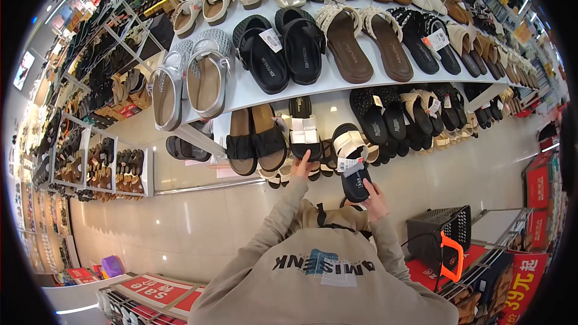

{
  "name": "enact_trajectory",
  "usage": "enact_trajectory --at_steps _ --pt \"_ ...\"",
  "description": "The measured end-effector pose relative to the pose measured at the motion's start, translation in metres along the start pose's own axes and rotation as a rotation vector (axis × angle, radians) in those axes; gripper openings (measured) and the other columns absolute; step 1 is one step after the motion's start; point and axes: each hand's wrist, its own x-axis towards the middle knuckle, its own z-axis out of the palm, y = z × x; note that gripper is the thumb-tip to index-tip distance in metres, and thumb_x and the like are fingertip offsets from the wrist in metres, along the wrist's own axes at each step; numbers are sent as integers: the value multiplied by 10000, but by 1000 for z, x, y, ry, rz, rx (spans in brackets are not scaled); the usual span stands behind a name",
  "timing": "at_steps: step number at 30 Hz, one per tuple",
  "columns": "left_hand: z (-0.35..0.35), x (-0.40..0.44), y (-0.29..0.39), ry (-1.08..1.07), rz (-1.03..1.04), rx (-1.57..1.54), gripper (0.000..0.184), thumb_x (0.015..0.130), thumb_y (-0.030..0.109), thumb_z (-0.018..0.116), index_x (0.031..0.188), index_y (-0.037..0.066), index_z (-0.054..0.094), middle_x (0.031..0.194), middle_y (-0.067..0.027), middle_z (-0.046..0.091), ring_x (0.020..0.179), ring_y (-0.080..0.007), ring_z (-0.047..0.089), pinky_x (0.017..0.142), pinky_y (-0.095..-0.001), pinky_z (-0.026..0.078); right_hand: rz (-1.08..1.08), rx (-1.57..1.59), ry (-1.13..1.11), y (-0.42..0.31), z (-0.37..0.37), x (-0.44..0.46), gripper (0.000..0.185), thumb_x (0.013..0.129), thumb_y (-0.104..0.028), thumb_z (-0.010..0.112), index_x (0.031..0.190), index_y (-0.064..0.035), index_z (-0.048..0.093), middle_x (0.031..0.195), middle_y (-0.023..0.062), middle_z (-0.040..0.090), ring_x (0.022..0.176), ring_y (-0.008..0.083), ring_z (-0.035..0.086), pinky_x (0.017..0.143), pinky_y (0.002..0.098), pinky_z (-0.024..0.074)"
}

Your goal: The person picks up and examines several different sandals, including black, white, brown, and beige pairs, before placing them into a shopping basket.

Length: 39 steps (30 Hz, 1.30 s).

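My right hand grips the heel end of a black-soled slide sandal with a cream strap. A white price tag hangs on it, and it is held out over the floor in front of the shelf. My left hand is at the near end of a matching slide sandal, at the lower shelf's edge. One finger lies on its black sole; the fingers underneath are hidden. Left of it stands a pair of brown sandals with black straps.
The white upper shelf overhangs the lower row and carries several sandals and shoes. Black studded sandals stand to the right on the lower level. A black basket with an orange handle is at my right, beside a rack. Red sale signs lie behind left.
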Motion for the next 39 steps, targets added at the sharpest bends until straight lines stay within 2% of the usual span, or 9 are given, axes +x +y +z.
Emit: enact_trajectory --at_steps 3,9,17,23,27,29,30,33,39 --pt "-5 -1 4 -11 -16 30 455 739 206 703 1085 60 445 1001 -73 556 901 -175 558 816 -286 458 1 43 -7 -1 -1 6 460 768 -278 663 1091 -17 465 959 75 581 820 153 604 659 276 489" --pt "-16 -71 32 -150 -163 -36 395 796 202 632 1117 42 466 1073 -82 555 1034 -212 522 900 -339 422 -11 -39 -44 -11 -1 35 500 768 -295 662 1132 -29 447 1001 73 586 867 151 597 747 293 462" --pt "-98 -151 62 -179 86 350 389 776 61 626 1128 -12 476 1047 -90 563 935 -166 560 806 -291 460 89 -113 -217 -9 71 83 551 759 -353 662 1150 -27 452 1044 86 553 962 178 551 830 330 430" --pt "-113 -171 75 -172 122 295 415 785 38 594 1165 -39 446 1070 -113 551 968 -186 548 820 -304 450 145 62 -277 18 126 109 514 787 -378 631 1145 -46 469 1060 59 541 1014 187 511 908 362 372" --pt "-111 -177 82 -202 141 152 435 784 30 578 1180 -63 425 1122 -133 530 1032 -197 514 876 -317 413 133 167 -329 39 114 94 575 811 -441 572 1183 -28 425 1165 81 475 1116 200 421 941 360 350" --pt "-97 -183 99 -264 295 228 491 771 98 626 1200 -36 430 1030 -65 554 931 -117 512 792 -241 404 316 75 -240 49 96 82 720 813 -459 552 1284 12 278 1297 139 321 1165 252 389 975 365 347" --pt "-104 -181 104 -310 271 281 542 768 93 626 1231 -58 390 1168 -116 497 1099 -162 446 933 -288 342 305 22 -290 48 87 76 714 845 -481 479 1302 12 239 1276 163 350 1143 279 417 955 392 373" --pt "-90 -190 132 -364 248 441 547 761 95 632 1227 -61 393 1143 -106 511 1066 -153 465 909 -279 359 192 -4 -472 1 89 37 656 869 -512 397 1266 2 304 1161 131 480 1075 254 480 917 379 403" --pt "-86 -172 163 -608 65 634 497 825 153 556 1237 -67 386 1125 -93 528 1035 -140 483 879 -259 369 67 20 -701 -52 80 -7 669 881 -579 177 1259 -57 357 1147 113 532 932 226 580 727 399 513"
